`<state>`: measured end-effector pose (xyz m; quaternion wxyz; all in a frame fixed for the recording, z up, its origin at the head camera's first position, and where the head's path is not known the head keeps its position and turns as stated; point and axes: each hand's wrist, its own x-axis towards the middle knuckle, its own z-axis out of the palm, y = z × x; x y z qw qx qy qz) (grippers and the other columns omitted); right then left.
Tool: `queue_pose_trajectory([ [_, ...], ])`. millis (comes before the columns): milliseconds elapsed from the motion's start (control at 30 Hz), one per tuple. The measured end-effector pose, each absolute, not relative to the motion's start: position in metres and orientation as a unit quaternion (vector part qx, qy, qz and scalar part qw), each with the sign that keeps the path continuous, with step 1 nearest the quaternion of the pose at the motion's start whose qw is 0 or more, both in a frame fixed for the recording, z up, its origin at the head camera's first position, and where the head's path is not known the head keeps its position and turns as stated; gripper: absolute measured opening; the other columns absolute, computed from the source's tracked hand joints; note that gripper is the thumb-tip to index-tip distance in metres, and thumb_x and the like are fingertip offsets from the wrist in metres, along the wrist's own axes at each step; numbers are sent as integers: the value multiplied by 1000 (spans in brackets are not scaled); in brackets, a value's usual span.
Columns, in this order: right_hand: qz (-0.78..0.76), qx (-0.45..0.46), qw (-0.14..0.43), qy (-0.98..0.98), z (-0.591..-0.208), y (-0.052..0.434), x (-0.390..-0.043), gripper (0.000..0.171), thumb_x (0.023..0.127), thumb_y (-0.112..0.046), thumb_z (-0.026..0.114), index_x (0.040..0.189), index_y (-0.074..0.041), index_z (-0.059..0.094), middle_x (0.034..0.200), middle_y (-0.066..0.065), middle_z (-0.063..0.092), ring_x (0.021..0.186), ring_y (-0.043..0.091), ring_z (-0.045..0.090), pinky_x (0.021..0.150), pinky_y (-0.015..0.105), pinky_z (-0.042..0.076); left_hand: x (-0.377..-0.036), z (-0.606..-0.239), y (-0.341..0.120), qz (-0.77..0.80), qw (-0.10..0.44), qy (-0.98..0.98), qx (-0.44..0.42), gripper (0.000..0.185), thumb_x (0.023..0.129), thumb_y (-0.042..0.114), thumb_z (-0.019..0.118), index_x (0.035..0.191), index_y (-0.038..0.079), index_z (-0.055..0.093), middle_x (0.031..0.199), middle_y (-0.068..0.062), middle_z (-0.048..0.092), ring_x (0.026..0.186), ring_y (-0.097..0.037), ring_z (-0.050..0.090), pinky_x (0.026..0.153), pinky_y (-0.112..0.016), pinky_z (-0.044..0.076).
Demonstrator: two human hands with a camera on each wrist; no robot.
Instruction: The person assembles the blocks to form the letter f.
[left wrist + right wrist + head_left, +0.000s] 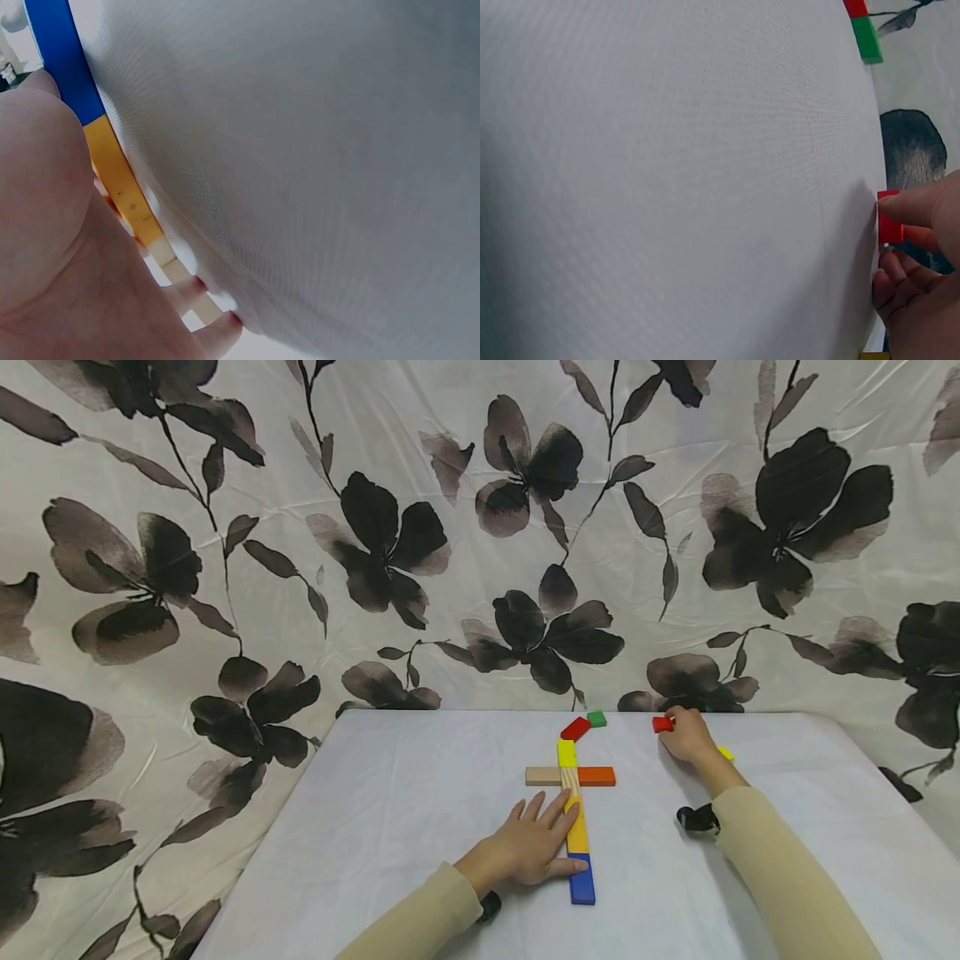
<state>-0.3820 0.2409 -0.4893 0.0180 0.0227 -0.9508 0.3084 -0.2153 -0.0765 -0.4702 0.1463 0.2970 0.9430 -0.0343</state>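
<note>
My right hand (688, 737) pinches a small red block (662, 724) between thumb and fingers near the table's far edge; the right wrist view also shows this red block (889, 217). My left hand (531, 839) lies with fingers spread along a row of blocks, its thumb on the blue block (582, 889) and its fingertips by the orange-yellow block (577, 837). Farther up the row come a pale wood block (570, 782) and a yellow block (566, 753). A tan block (542, 776) and an orange block (597, 776) stick out to either side.
Beyond the row's top, a slanted red block (575, 729) touches a green block (596, 719). A yellow block (725, 752) lies partly hidden behind the right wrist. The white-covered table (360, 827) meets a floral cloth (420, 652) at its far edge.
</note>
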Motion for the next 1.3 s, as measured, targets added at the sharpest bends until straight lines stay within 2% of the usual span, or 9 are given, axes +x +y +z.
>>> queue_pose_trajectory([
  [200, 305, 44, 26, -951, -489, 242, -380, 49, 93, -3, 57, 135, 20, 47, 128, 42, 45, 117, 53, 46, 106, 64, 39, -214, -469, -76, -36, 147, 943, 298, 90, 95, 79, 33, 166, 27, 14, 173, 1, 3, 155, -36, 20, 121, -57, 26],
  [300, 311, 53, 33, -948, -489, 242, -380, 46, 93, -2, 58, 132, 20, 50, 127, 42, 47, 116, 53, 47, 105, 64, 39, -215, -469, -76, -34, 148, 942, 298, 90, 95, 79, 34, 166, 27, 14, 173, 1, 3, 155, -36, 20, 121, -57, 26],
  [633, 327, 43, 37, -943, -489, 243, -379, 42, 93, -2, 62, 129, 18, 51, 118, 35, 53, 103, 45, 52, 97, 59, 45, -215, -469, -76, -35, 151, 943, 295, 91, 95, 80, 33, 166, 27, 14, 173, 2, 2, 156, -35, 19, 121, -57, 25],
  [967, 345, 60, 75, -934, -486, 242, -370, 37, 90, -1, 69, 120, 16, 57, 107, 31, 60, 95, 41, 58, 86, 52, 50, -215, -468, -76, -35, 149, 942, 300, 91, 95, 79, 33, 166, 27, 13, 173, 2, 2, 155, -36, 19, 121, -57, 26],
  [1200, 362, 71, 60, -928, -488, 235, -375, 40, 94, -1, 68, 127, 16, 54, 120, 35, 57, 106, 46, 60, 97, 57, 51, -216, -469, -76, -38, 145, 942, 301, 91, 95, 80, 31, 166, 27, 13, 173, 2, 3, 155, -36, 20, 120, -58, 27],
  [1300, 364, 77, 56, -926, -487, 229, -377, 40, 94, -2, 68, 128, 15, 55, 124, 34, 56, 108, 46, 61, 97, 56, 52, -216, -470, -76, -38, 146, 942, 300, 91, 95, 80, 31, 166, 27, 13, 173, 2, 3, 155, -36, 20, 120, -58, 27],
])
